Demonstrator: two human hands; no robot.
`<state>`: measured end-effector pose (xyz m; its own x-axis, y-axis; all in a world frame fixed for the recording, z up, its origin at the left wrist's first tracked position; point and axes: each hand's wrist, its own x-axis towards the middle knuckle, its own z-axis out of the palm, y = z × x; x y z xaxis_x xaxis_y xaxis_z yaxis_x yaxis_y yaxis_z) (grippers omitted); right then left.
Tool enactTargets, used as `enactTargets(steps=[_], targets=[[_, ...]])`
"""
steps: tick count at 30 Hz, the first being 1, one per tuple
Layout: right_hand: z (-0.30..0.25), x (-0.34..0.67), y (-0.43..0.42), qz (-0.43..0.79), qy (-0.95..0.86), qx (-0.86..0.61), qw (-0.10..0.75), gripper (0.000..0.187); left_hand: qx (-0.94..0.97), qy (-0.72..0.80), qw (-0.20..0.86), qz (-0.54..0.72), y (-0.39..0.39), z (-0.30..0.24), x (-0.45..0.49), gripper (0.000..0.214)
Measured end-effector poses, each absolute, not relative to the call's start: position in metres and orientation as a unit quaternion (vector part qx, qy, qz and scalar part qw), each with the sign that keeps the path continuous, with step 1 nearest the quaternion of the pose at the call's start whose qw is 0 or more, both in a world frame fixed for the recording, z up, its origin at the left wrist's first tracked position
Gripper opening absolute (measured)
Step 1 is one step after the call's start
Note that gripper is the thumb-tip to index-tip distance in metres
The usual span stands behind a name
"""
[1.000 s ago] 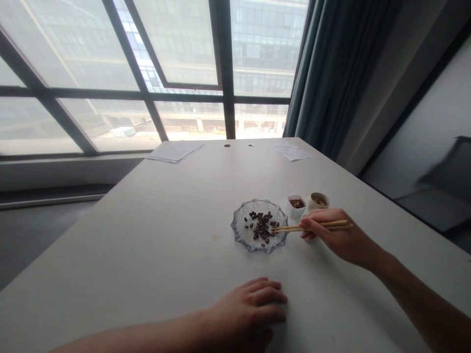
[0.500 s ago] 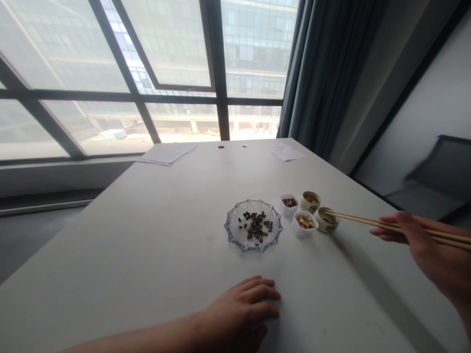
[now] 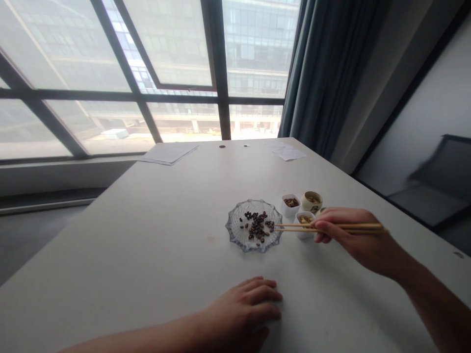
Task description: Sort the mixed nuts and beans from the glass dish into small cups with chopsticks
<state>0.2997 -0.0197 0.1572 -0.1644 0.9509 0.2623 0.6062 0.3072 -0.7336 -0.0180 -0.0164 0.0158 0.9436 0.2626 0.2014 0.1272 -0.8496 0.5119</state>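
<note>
Two slim, pale wooden chopsticks (image 3: 298, 227) lie nearly level, pinched in the right hand (image 3: 353, 238), with their tips over the 3 o'clock rim of the glass dish (image 3: 235, 234). The dish holds dark seeds (image 3: 256, 226). At its 2 o'clock, a square white cup (image 3: 290, 206) holds brown bits, and a cream cup (image 3: 312, 201) and a white cup of pale nuts (image 3: 303, 220) stand beside it. At 6 o'clock the left hand (image 3: 243, 314) lies flat on the table (image 3: 147, 235), holding nothing.

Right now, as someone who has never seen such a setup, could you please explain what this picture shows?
There is no machine: a person wears a camera on the head, so the view looks forward and down at their own bare hands. The left hand lies flat on the white table. The right hand holds chopsticks in its fingers, tips reaching over the edge of a glass dish of dark seeds. Small cups stand just right of the dish. Papers lie at the far end, by the window.
</note>
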Motion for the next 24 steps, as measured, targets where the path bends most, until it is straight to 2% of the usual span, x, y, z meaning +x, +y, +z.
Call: enactTargets(steps=[4,8,18,24], targets=[[0.162,0.279,0.006,0.257,-0.753,-0.538,0.278,0.043,0.953,0.098,0.251,0.137,-0.015,0.012,-0.018,0.035],[0.163,0.270,0.019,0.275,-0.752,-0.548,0.244,0.046,0.954,0.087,0.247,0.147,-0.014,0.009,-0.017,0.031],[0.161,0.265,0.022,0.296,-0.732,-0.556,0.261,0.049,0.952,0.086,0.254,0.148,-0.014,0.011,-0.017,0.029],[0.166,0.265,0.023,0.265,-0.736,-0.569,0.254,0.044,0.951,0.091,0.261,0.141,-0.014,0.012,-0.017,0.029]])
